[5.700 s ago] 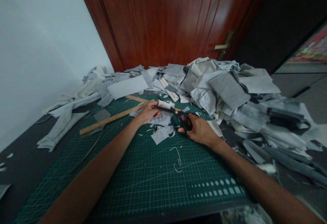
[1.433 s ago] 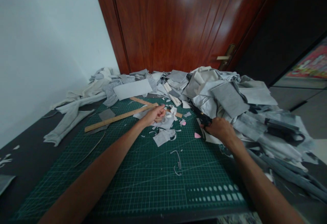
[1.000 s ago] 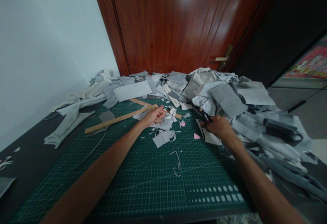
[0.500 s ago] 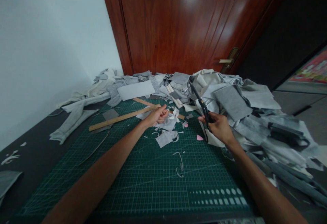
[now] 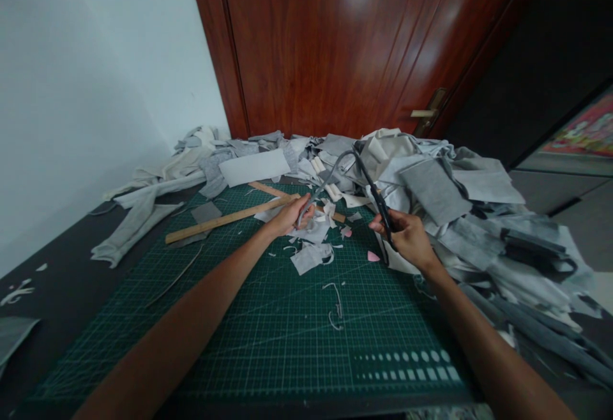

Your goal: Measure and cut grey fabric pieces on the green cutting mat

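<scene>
The black scissors (image 5: 377, 200) are held above the right half of the tabletop (image 5: 67, 270), blades slanting up towards its far edge. The right hand (image 5: 407, 236) has its fingers curled around the handles. A narrow grey strip (image 5: 330, 177) arches through the air from the blade tips to the left hand (image 5: 287, 217), whose fingers pinch its lower end; whether the blades grip the strip is too small to tell.

Beneath the hands lies a green cutting mat (image 5: 249, 343), reaching close to the tabletop's near edge. On it, just nearer than the left hand, is a pale rectangular scrap (image 5: 306, 258), with a pink piece (image 5: 373, 256) to its right and thin curled threads (image 5: 336, 305) nearer the near edge. A wooden ruler (image 5: 215, 225) slants from the left hand towards the tabletop's left edge. A fabric heap (image 5: 433, 190) fills the far right corner, and a white rectangle (image 5: 255, 168) lies along the far edge.
</scene>
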Demonstrator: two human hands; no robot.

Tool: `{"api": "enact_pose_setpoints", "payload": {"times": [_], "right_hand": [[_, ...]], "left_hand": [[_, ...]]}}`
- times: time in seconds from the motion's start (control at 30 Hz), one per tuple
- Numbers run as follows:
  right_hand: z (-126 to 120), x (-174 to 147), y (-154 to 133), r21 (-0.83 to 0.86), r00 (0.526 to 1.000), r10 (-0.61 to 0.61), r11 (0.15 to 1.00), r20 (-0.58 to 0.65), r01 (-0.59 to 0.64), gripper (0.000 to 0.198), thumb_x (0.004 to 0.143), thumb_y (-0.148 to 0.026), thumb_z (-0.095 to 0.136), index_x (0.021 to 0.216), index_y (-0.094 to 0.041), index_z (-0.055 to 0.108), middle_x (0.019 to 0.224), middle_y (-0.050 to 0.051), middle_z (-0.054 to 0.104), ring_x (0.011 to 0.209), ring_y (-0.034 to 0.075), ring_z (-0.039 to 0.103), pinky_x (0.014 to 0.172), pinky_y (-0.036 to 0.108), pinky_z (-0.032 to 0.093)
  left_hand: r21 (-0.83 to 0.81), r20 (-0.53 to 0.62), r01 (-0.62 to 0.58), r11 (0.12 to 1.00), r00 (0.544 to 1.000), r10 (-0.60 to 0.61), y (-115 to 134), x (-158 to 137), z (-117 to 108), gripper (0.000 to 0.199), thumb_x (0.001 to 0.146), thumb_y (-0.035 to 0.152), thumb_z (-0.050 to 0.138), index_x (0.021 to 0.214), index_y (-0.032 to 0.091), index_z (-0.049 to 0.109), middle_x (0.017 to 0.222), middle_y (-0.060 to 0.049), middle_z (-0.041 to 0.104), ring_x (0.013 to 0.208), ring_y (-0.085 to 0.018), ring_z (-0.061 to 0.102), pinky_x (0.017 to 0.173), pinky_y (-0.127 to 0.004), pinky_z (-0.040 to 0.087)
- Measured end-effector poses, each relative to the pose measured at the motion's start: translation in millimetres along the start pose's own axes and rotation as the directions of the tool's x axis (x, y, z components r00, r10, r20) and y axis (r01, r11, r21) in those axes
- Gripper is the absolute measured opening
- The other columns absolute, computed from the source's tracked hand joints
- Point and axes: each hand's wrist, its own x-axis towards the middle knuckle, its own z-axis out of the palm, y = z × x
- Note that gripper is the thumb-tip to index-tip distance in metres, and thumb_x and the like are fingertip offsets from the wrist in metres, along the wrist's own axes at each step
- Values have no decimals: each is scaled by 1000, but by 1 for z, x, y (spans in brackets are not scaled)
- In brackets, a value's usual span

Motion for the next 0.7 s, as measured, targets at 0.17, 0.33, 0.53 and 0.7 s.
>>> {"api": "enact_pose_setpoints", "payload": {"times": [0.17,0.33,0.53,0.7], "right_hand": [[1,0,4,-28,1000,-30,999,3,30,44,76,-59,75,78,-16,68,70,2,64,65,17,58,60,25,47],[3,0,9,-54,999,-41,998,-1,41,44,77,-59,74,80,-15,69,73,3,66,66,17,61,61,25,48],[3,0,11,-109,997,-70,992,-15,68,44,78,-58,74,80,-14,71,73,4,68,66,18,62,60,25,49],[3,-1,12,-169,999,-53,984,-6,51,43,79,-57,72,80,-14,72,69,4,68,63,17,63,55,23,47]], "left_hand": [[-2,8,11,1000,1000,-11,0,-1,0,62,100,61,35,56,19,42,42,6,28,33,-6,22,36,-19,21],[-5,22,-26,1000,999,26,-2,0,-1,64,100,61,36,52,19,41,42,7,25,32,-6,22,35,-19,19],[-8,17,7,1000,1000,-7,0,-1,0,65,100,62,34,52,19,39,42,7,25,33,-6,21,36,-19,21],[-14,17,8,1000,1000,-8,1,-1,0,65,100,62,34,53,19,40,43,7,25,32,-6,21,35,-19,20]]}}
